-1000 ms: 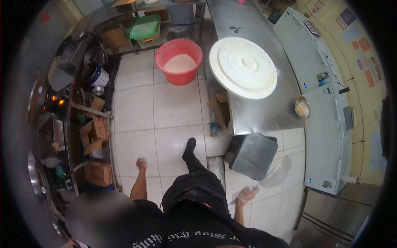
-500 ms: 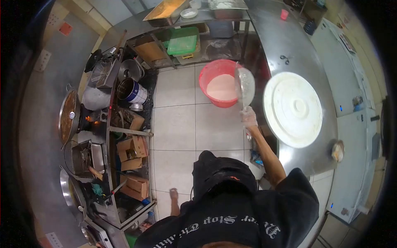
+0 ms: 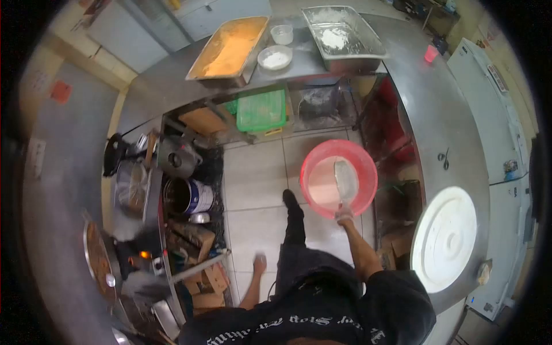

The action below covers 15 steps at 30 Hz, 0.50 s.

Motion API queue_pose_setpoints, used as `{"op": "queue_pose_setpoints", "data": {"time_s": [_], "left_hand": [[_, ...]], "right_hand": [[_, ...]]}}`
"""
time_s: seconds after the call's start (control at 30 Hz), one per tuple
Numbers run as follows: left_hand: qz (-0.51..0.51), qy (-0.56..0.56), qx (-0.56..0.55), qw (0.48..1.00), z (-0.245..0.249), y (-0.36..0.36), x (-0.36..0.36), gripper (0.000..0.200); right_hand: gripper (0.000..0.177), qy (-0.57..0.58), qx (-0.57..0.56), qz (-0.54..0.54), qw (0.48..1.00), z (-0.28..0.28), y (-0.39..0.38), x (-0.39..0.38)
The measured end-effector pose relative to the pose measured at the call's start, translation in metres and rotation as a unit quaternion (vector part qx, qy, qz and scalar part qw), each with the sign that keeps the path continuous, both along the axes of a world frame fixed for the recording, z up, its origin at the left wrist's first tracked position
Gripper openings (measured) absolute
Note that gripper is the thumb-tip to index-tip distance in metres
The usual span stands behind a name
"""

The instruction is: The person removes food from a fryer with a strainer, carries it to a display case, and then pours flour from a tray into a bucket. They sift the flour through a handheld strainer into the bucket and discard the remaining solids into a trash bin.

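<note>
Your left hand (image 3: 260,264) hangs by your side over the floor tiles, its fingers too blurred to tell. Your right hand (image 3: 344,214) grips a clear scoop (image 3: 346,179), which is inside the red bucket (image 3: 339,148) of white powder.

Bright, even overhead light. Heavy fisheye warp, black vignette at edges. Mild glare on steel counter (image 3: 437,103). Left hand (image 3: 260,263) motion-blurred; scoop (image 3: 347,181) in right hand (image 3: 344,214) soft. Stove side dimmer, flame (image 3: 144,254) glowing.

White gothic print on black shirt (image 3: 299,326), only "Stop" legible (rest blurred)
</note>
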<state>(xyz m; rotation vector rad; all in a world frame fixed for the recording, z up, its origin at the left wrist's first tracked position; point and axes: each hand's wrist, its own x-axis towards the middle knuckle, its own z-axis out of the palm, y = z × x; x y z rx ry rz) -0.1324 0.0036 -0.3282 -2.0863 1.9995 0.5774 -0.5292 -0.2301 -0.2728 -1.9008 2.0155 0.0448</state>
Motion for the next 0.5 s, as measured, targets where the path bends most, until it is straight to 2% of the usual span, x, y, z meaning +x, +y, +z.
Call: {"op": "queue_pose_setpoints", "data": {"time_s": [0.03, 0.07, 0.1, 0.13, 0.17, 0.2, 0.23, 0.27, 0.3, 0.33, 0.37, 0.4, 0.43, 0.5], "left_hand": [[0.236, 0.208, -0.035, 0.949, 0.057, -0.119, -0.011, 0.035], [0.174, 0.278, -0.142, 0.934, 0.067, -0.216, -0.007, 0.04], [0.17, 0.263, -0.179, 0.933, 0.12, -0.318, -0.025, 0.039], [0.046, 0.297, -0.298, 0.906, 0.147, -0.412, -0.025, 0.037], [-0.006, 0.308, -0.28, 0.909, 0.183, -0.502, -0.03, 0.036], [-0.037, 0.312, -0.347, 0.884, 0.221, -0.582, -0.045, 0.036], [-0.09, 0.32, -0.384, 0.861, 0.229, -0.658, -0.049, 0.036], [-0.126, 0.264, -0.44, 0.849, 0.234, -0.735, -0.058, 0.038], [-0.122, 0.268, -0.397, 0.869, 0.276, -0.784, -0.075, 0.043], [-0.147, 0.204, -0.443, 0.86, 0.267, -0.844, -0.08, 0.051], [-0.146, 0.149, -0.337, 0.918, 0.284, -0.895, -0.087, 0.065], [-0.187, 0.043, -0.352, 0.916, 0.305, -0.919, -0.098, 0.072], [-0.232, -0.067, -0.362, 0.9, 0.319, -0.942, -0.109, 0.08], [-0.318, -0.203, -0.265, 0.887, 0.303, -1.0, -0.118, 0.089]], "right_hand": [[0.026, -0.06, 0.155, -0.163, 0.973, 0.028, -0.025, 0.013], [0.027, -0.058, 0.152, -0.167, 0.973, 0.016, -0.031, 0.016], [0.028, -0.058, 0.15, -0.169, 0.973, -0.015, -0.024, 0.021], [0.03, -0.108, 0.096, -0.092, 0.985, -0.063, -0.009, 0.018], [0.033, -0.162, 0.042, -0.018, 0.986, -0.096, -0.003, 0.015], [0.031, -0.205, 0.015, -0.093, 0.974, -0.069, -0.006, 0.027], [0.028, -0.243, -0.016, -0.165, 0.956, -0.03, -0.006, 0.037], [0.026, -0.259, 0.01, -0.241, 0.935, 0.012, -0.01, 0.051], [0.025, -0.269, 0.035, -0.311, 0.911, 0.035, -0.001, 0.049], [0.026, -0.041, -0.065, -0.023, 0.997, -0.017, 0.048, 0.031], [0.028, -0.043, 0.017, -0.164, 0.985, 0.008, 0.058, 0.036], [0.032, -0.021, -0.149, -0.053, 0.987, 0.022, 0.088, 0.032], [0.035, -0.274, -0.054, -0.378, 0.883, 0.001, 0.129, 0.044], [0.04, -0.108, 0.03, -0.292, 0.95, 0.018, 0.181, 0.058]]}}
